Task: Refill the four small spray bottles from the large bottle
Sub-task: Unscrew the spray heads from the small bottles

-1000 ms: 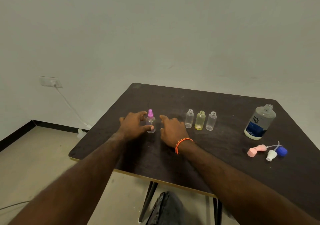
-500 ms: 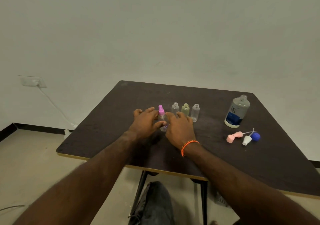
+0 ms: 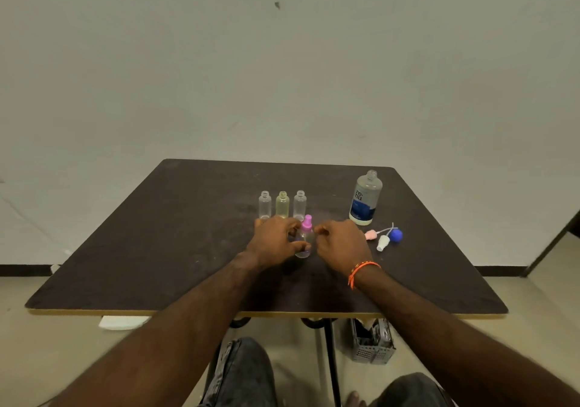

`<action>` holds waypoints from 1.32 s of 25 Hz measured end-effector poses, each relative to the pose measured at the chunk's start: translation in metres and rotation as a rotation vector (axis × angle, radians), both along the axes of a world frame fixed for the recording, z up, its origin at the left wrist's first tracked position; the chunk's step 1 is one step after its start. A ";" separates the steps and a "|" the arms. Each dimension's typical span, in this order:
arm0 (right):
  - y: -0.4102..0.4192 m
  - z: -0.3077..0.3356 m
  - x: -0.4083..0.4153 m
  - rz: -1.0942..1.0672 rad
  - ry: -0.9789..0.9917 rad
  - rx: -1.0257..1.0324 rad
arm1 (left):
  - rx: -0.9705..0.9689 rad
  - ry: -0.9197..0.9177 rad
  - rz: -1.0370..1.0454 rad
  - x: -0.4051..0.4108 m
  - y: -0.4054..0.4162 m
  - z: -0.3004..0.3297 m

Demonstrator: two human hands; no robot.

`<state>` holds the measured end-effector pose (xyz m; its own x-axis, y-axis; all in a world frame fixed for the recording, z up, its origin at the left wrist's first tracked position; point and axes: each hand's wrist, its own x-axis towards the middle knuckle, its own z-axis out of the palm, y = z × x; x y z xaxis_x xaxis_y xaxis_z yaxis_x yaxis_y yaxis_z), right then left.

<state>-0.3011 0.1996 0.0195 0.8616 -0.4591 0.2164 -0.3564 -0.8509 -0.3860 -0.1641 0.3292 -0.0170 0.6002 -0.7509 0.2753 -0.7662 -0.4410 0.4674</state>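
A small clear bottle with a pink spray cap (image 3: 307,234) stands on the dark table (image 3: 157,249). My left hand (image 3: 274,243) grips its body, thumb across the front. My right hand (image 3: 342,243) rests just right of it with fingers loosely curled beside the cap, holding nothing. Behind stand three uncapped small bottles: a clear one (image 3: 264,205), a yellowish one (image 3: 282,205) and another clear one (image 3: 299,202). The large bottle with a blue label (image 3: 365,199) stands uncapped at the right.
Three loose spray heads lie right of my right hand: pink (image 3: 372,234), white (image 3: 383,243) and blue (image 3: 396,234). A grey basket (image 3: 373,342) sits on the floor under the table's near edge. My knees show below.
My left hand has brought the pink-capped bottle from left of the row to in front of its right end. My right hand's fingers have curled in beside the cap. The view swung.
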 end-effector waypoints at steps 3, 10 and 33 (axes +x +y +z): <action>0.000 0.011 0.004 0.040 -0.052 0.116 | -0.014 0.071 0.018 0.004 -0.003 -0.006; 0.002 0.018 0.028 0.038 0.024 0.053 | -0.057 0.104 0.026 0.002 -0.002 -0.014; -0.015 0.039 0.042 0.406 0.225 0.104 | -0.023 0.136 0.040 -0.001 -0.001 -0.014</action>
